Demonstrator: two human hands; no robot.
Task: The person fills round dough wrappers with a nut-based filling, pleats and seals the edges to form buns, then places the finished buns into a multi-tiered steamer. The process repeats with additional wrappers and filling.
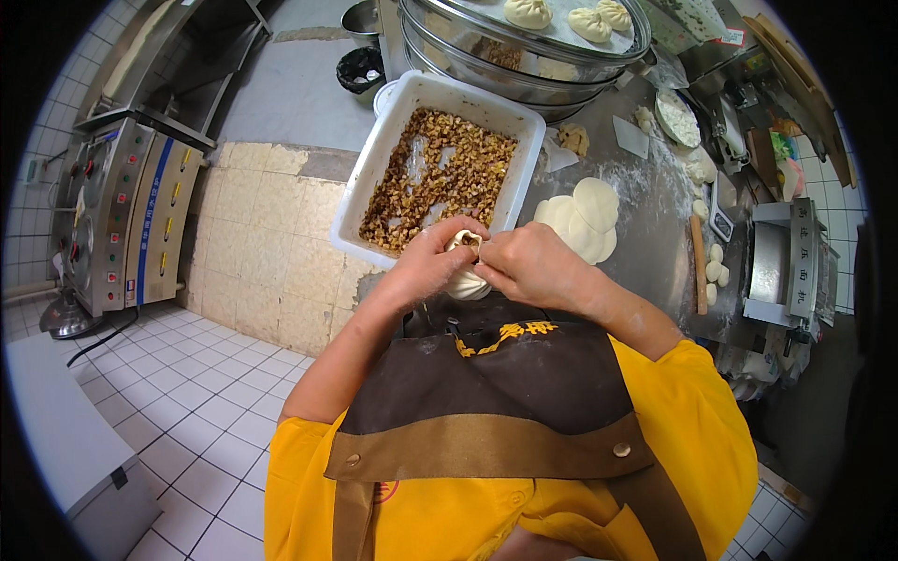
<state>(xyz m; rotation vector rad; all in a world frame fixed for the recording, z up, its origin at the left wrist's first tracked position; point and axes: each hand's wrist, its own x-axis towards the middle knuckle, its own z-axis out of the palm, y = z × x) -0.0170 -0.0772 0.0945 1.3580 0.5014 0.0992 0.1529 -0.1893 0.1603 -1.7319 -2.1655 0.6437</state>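
Note:
My left hand [436, 261] curls round a pleated dough bun [467, 282] whose top is partly open, with brown filling visible inside. Against its rim, my right hand [527, 265] pinches the dough between thumb and fingers. Both hands are just over the near edge of a white plastic tub [527, 151], which holds chopped brown filling [449, 168]. Flat round dough wrappers [581, 219] lie overlapping on the metal table, right of the tub. The underside of the bun is partly hidden by my fingers.
Stacked steamers [519, 66] with pleated buns [527, 12] on top stand behind the tub. To the right are a rolling pin [698, 265], small dough pieces [714, 271], a scale [721, 219], a bowl of flour [678, 118], a white scraper [631, 137] and a dough-pressing machine [789, 263].

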